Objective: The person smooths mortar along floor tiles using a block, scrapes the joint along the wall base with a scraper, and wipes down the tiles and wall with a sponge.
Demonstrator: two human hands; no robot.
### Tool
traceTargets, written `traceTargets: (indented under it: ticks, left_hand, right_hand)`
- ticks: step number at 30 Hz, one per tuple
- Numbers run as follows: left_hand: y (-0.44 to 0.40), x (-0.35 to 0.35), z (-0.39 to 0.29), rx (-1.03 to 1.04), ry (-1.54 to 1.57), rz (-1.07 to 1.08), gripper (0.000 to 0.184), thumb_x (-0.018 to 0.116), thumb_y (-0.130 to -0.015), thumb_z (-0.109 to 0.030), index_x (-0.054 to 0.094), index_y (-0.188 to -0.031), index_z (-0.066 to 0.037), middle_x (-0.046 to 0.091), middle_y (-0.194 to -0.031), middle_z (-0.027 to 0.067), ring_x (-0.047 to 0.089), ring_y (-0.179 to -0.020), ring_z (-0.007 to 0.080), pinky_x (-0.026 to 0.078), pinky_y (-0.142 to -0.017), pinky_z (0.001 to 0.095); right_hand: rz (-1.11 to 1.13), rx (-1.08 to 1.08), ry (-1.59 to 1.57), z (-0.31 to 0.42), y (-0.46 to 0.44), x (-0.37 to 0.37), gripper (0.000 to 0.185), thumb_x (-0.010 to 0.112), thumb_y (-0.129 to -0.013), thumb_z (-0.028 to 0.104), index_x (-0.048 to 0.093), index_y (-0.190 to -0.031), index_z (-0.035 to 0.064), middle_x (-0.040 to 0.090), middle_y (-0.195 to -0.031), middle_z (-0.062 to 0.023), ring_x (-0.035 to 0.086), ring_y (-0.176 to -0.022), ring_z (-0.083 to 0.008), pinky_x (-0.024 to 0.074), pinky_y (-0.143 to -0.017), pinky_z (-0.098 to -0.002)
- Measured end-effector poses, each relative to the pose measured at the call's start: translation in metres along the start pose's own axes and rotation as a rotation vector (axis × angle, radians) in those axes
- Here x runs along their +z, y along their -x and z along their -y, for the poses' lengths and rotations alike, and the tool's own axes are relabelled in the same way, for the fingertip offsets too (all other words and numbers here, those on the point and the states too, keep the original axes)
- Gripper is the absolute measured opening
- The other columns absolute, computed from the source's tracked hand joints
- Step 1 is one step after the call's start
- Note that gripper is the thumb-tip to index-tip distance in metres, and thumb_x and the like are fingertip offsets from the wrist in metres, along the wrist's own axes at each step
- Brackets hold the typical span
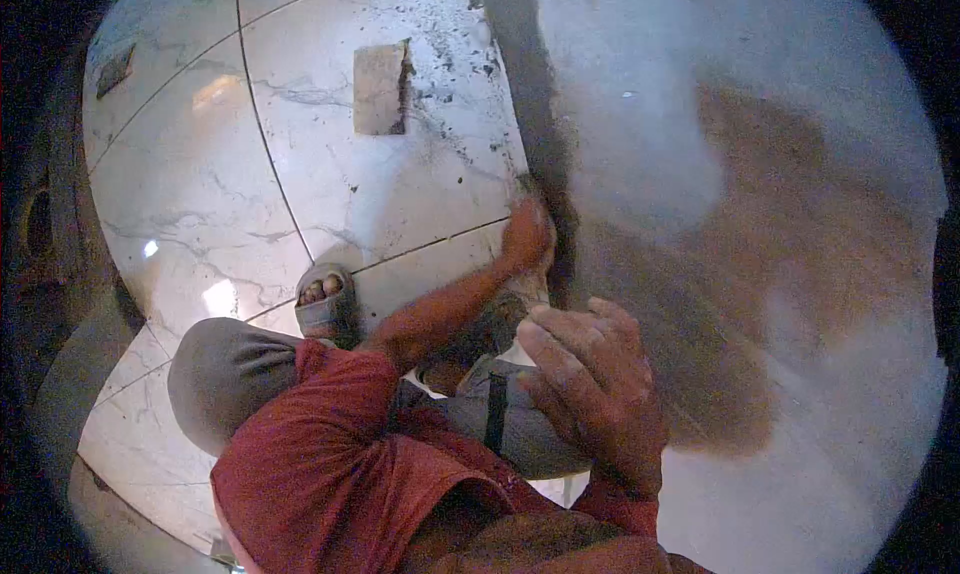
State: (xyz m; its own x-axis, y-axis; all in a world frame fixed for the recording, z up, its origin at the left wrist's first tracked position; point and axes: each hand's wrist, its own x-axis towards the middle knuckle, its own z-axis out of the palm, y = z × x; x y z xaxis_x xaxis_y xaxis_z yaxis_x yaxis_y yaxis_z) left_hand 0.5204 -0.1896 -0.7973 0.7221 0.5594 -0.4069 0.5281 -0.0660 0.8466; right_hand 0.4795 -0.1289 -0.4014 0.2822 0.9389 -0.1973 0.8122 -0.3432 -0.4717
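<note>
My left hand (pixel 528 236) is down at the edge of the pale marbled tiles (pixel 420 189), beside a dark strip (pixel 545 104) along the wall or panel. Its fingers are closed, and a small dark thing shows at their tips, too unclear to name. Nearer to me, my right hand (pixel 598 379) is raised with dusty, loosely bent fingers and nothing visible in it. Red sleeves cover both upper arms.
A flat brownish piece (pixel 380 89) lies on the tiles among dark crumbs, and a smaller one (pixel 115 71) lies at the far left. A foot in a grey sandal (pixel 343 309) rests on the tiles. Brown patches (pixel 780 234) mark the pale surface at right.
</note>
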Motion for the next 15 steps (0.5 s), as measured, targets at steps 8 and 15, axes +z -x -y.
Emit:
traceTargets:
  ticks: [8,15]
  left_hand:
    - [-0.161,-0.089,-0.006,0.417,-0.085,-0.468,0.044,0.039,-0.09,-0.026,0.043,-0.121,0.005,0.053,-0.106,0.0287,0.05,-0.099,0.043,0.039,-0.088,0.0483]
    - [-0.164,-0.08,0.007,0.257,-0.262,-0.037,0.046,0.046,-0.084,-0.023,0.039,-0.123,-0.001,0.056,-0.1,0.0275,0.052,-0.098,0.042,0.043,-0.082,0.05]
  right_hand:
    - [-0.017,0.036,0.119,-0.004,0.009,0.002,0.042,0.069,-0.072,0.017,0.056,-0.111,0.0114,0.059,-0.108,-0.0101,0.057,-0.099,-0.0273,0.0398,-0.091,-0.0485]
    - [-0.034,0.036,0.014,0.002,0.013,-0.005,0.041,0.071,-0.069,0.014,0.058,-0.108,0.0114,0.06,-0.107,-0.0096,0.058,-0.098,-0.0275,0.0413,-0.09,-0.0474]
